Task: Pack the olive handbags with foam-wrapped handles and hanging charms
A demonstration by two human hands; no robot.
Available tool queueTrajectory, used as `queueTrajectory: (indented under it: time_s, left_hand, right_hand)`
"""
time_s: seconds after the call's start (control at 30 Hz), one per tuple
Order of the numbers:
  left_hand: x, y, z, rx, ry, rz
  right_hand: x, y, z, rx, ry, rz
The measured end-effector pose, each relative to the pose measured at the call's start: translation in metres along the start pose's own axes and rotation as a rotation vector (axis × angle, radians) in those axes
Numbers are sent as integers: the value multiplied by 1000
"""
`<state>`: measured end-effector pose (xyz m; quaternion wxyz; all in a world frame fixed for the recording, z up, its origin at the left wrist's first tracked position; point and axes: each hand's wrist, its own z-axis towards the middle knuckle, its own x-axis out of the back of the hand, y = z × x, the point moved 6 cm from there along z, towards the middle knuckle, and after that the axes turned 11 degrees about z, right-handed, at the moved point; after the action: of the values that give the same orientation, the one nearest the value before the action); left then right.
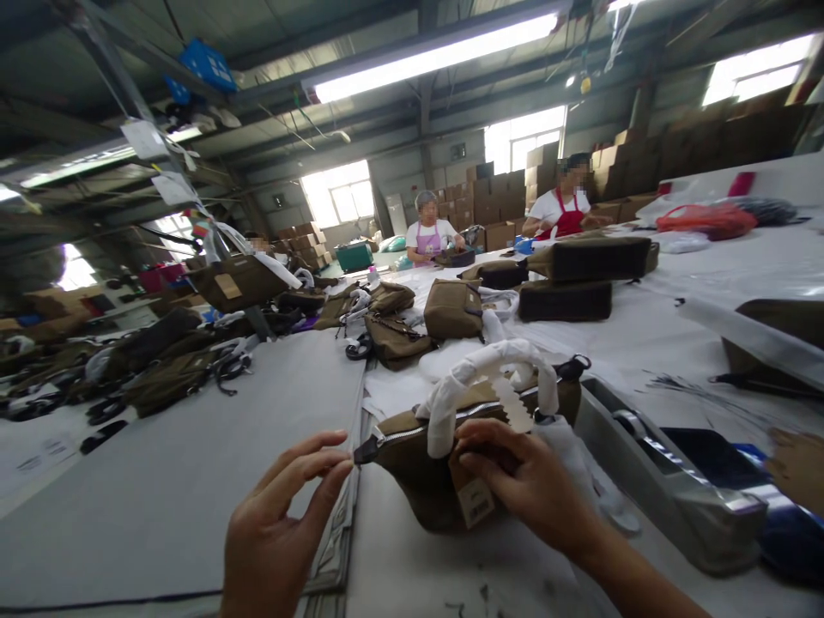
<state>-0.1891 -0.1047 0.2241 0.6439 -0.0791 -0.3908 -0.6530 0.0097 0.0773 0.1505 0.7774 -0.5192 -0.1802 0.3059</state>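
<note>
An olive-brown handbag [408, 481] stands upright on the white table in front of me. Its silver zipper [476, 415] runs along the top, and the handle [444, 412] is wrapped in white padding. My left hand [276, 515] pinches with thumb and fingertips at the black zipper-end tab [366, 451] on the bag's left end. Against the bag's front, my right hand [521, 476] is closed on the upper part of a brown hang tag [476, 500] with a barcode label. The right fingertips partly hide behind the hand.
A grey tape dispenser [682, 489] stands right of the bag, beside another person's hand [798, 468]. More olive bags [452, 309] lie farther back. Two co-workers work across the table. On the left, a post carries a hanging bag [238, 281] above piled bags [171, 382].
</note>
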Motion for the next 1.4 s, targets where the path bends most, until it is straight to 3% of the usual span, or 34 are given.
queueTrajectory:
  time_s: [0.1, 0.17, 0.23, 0.33, 0.5, 0.63, 0.83, 0.97, 1.27, 1.4]
  left_hand:
    - [-8, 1, -6, 151, 101, -277]
    - [-22, 5, -9, 176, 112, -535]
    - [-38, 15, -11, 162, 58, -746]
    - [-57, 40, -11, 88, -75, -846]
    - [-71, 76, -6, -99, -178, -629]
    - [-82, 81, -4, -145, -196, -453]
    - [-92, 76, -6, -97, -204, -424]
    - [-91, 76, -7, -104, -168, -384]
    - [-96, 69, -15, -149, -132, -227]
    - [-93, 67, -13, -99, -142, -301]
  right_hand:
    - [0, 0, -2, 32, 36, -13]
    - [-2, 0, -2, 37, 27, -42]
    - [-3, -2, -2, 59, 34, -79]
    - [-5, -6, -2, 136, 44, -154]
    - [-4, -17, -11, 345, 101, -466]
    - [1, -30, -20, 470, 201, -537]
    - [2, -18, -15, 305, 174, -255]
    - [4, -9, -12, 165, 205, -240]
    - [5, -15, -13, 265, 263, -332]
    - [4, -11, -15, 204, 234, -202]
